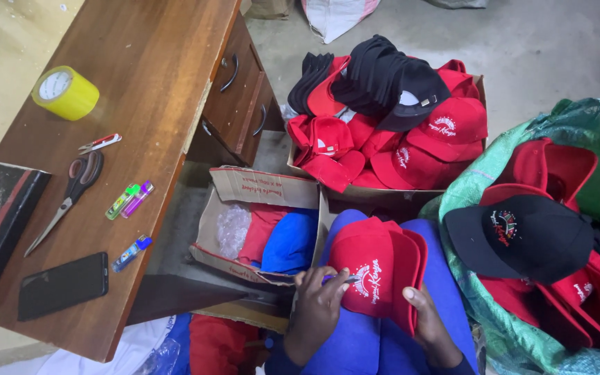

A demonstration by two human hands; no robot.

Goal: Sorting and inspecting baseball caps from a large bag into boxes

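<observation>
On my lap, my left hand (317,309) pinches a small tool against the red cap (376,274), and my right hand (430,321) grips its edge. Beyond, the box (383,193) holds many caps; the sack (592,132) holds more.

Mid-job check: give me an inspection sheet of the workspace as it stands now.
Surface: wooden desk at left; work is done on the lap.
Job's things: red cap on the lap; small blue tool, partly hidden, at its embroidery.
Clutter: yellow tape roll, scissors, three lighters, phone.
Grippers: left hand holds the tool against the cap; right hand grips the cap's edge.
Cables: nothing seen.
Surroundings: cardboard box of caps, open box, green sack with a black cap.
</observation>
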